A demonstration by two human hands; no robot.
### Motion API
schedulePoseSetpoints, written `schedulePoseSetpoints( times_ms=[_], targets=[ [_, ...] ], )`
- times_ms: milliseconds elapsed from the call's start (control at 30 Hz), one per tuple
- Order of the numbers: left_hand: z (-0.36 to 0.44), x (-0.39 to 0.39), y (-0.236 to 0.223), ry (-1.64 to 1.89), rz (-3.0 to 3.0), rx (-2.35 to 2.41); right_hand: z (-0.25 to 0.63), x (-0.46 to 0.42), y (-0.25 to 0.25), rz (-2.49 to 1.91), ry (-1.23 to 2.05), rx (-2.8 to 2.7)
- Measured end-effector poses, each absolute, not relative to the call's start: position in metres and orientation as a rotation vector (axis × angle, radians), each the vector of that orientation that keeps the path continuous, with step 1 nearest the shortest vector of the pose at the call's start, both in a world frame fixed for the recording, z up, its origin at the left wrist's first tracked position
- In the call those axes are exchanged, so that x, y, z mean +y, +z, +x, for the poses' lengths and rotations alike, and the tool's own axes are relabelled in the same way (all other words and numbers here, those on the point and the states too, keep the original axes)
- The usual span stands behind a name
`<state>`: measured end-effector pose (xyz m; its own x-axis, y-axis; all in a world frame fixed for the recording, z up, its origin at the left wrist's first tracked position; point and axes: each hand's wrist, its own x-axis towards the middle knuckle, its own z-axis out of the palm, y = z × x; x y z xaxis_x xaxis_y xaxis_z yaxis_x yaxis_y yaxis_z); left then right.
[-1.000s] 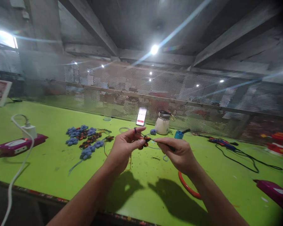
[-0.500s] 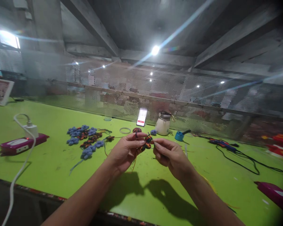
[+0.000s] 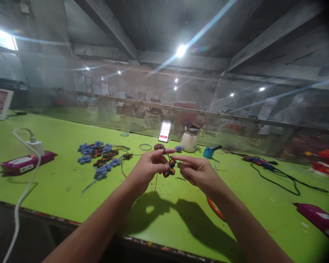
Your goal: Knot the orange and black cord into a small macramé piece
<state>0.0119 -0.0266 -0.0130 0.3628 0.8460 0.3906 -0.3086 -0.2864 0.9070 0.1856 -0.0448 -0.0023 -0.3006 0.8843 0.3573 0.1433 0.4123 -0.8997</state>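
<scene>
the phone (image 3: 164,132) is set on the worktop (image 3: 57,197), with the jar (image 3: 189,139) placed to its right and the flowers (image 3: 100,155) spread to its left.

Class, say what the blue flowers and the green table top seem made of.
Blue flowers: matt yarn, probably, from their plump petals and trailing strand.
Green table top: perhaps laminate or paint, smooth, from its even colour and faint sheen.

Green table (image 3: 104,204) bearing blue flowers (image 3: 101,171)

Table (image 3: 65,179): lime green | yarn flower (image 3: 169,171): black-orange mottled | jar (image 3: 189,140): cream, dark lid
</scene>
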Motion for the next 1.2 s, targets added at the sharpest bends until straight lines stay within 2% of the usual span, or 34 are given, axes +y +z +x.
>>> schedulePoseSetpoints(
  times_ms=[233,333,400,500,600,1200],
  targets=[
    [0.020,-0.034,-0.014,1.559,2.108,0.712,0.178,-0.042,-0.010,-0.918,1.144,-1.400],
    [0.020,-0.033,-0.013,1.616,1.745,0.656,0.172,-0.044,-0.013,-0.807,1.219,-1.292],
    [0.020,-0.030,-0.012,1.531,1.376,0.580,0.169,-0.046,-0.014,-0.741,1.201,-1.305],
    [0.017,-0.028,-0.010,1.364,1.080,0.455,0.167,-0.047,-0.014,-0.726,1.109,-1.377],
    [0.014,-0.027,-0.007,1.311,1.037,0.413,0.170,-0.046,-0.012,-0.752,0.999,-1.450],
    [0.009,-0.029,-0.005,1.287,1.287,0.558,0.209,-0.053,0.018,-0.915,0.405,-2.227]
  ],
)
